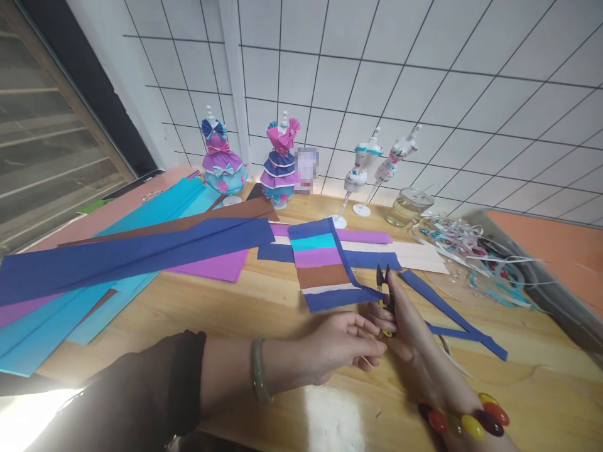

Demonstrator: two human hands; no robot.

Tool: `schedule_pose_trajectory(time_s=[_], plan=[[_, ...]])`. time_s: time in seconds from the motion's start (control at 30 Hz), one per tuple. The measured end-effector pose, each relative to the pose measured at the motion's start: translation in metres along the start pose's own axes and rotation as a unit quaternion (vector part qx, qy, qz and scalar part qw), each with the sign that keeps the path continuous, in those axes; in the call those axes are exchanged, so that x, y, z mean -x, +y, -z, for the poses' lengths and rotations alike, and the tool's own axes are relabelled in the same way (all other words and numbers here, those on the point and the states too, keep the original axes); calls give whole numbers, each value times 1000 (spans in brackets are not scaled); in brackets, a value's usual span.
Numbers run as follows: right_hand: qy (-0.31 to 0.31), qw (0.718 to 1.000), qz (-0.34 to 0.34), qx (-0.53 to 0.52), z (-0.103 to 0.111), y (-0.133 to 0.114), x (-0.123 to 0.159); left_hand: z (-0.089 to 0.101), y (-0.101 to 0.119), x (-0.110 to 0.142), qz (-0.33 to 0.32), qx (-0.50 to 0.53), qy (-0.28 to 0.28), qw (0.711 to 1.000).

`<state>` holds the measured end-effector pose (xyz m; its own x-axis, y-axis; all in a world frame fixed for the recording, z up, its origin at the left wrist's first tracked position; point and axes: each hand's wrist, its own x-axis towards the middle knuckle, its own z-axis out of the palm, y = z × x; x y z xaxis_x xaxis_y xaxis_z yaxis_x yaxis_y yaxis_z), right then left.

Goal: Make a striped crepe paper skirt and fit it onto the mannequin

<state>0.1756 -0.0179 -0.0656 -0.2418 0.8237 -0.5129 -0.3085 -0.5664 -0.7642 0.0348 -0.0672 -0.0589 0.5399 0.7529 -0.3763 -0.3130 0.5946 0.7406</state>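
- White tiled wall with dark joint lines rises beyond a light wooden bench, which spreads under and around both hands.
- Right hand: fingers closed round small snips with dark blades and some yellow on the handles; the blades stand apart, pointing away from the person.
- Left hand: fingers loosely curled, tips just beside the right hand; I cannot tell whether they pinch anything.
- Just beyond the hands lies a striped panel in dark blue, turquoise, purple, brown and white. A narrow blue strip runs down its right side, its end reaching the snips and the right hand's fingers.
- To the right of the right hand, loose dark blue strips meet in a V.
- Far left of the left hand, long dark blue, light blue, brown and purple sheets overlap.
- Well beyond the hands stand two dressed figures and two white dress forms on stands.
- Beyond the right hand, to its right, sit a glass jar and tangled ribbons.
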Motion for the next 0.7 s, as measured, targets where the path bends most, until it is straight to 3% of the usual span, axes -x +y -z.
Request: schedule_pose_trajectory(time_s=[0.17,0.33,0.43,0.53,0.6,0.7], plan=[[50,996,11,78,-1,-2,2,0,-3,-1,31,30,-41,998],[55,994,53,77,-8,-4,9,2,-3,-3,9,88,-32,996],[40,994,72,68,-12,-2,12,5,-4,-8,-6,111,4,994],[16,994,82,64,-12,1,10,8,-3,-15,-72,99,61,991],[2,994,85,65,-11,3,8,11,-2,-18,-115,71,88,987],[-15,994,90,67,-10,4,6,16,3,-21,-124,-10,141,982]])
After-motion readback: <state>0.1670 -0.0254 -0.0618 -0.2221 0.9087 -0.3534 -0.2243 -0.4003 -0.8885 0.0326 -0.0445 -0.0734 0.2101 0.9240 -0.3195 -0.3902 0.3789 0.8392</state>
